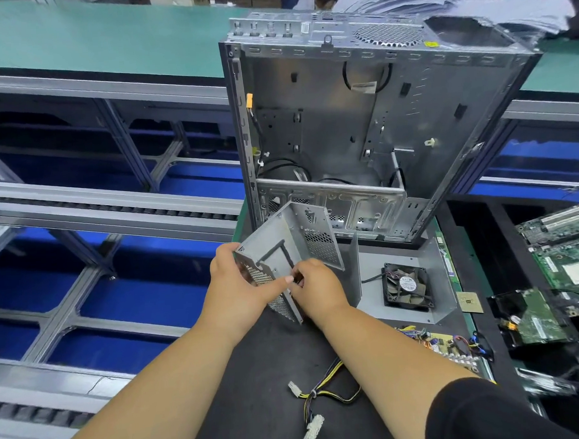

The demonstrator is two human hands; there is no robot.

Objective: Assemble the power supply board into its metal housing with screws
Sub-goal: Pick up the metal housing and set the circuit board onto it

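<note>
Left fingers: thumb laid straight across the mesh face of the housing [284,252], the other fingers curled round its far-left corner, so the left hand [237,281] grips it.
Right fingers: bunched together, pinching a small dark piece at the housing's near edge; what the piece is I cannot tell. The right hand [314,284] sits just at 3 o'clock of the left, thumbs almost touching.
Housing: a grey sheet-metal box, open on top, lifted off the mat [265,369] and tilted, with perforated panels on two sides and a black strip outlining a rectangle on its inner wall.
Board: the power supply board [439,344] lies flat on the mat at 4 o'clock of the hands, well apart from the housing, coloured wires on it.
Cables: a yellow-and-black harness [325,395] with white plugs lies at 6 o'clock, between the forearms.
Fan: a black fan [407,289] rests on a grey metal plate [374,302] at 3 o'clock, near the right hand.
Case: a big open computer case [344,134] stands at 12 o'clock, just behind the housing.
Far right: green circuit boards [565,260] in dark trays at 3 o'clock.
Left: a conveyor frame [108,207] of grey rails over blue, from 8 to 10 o'clock.
</note>
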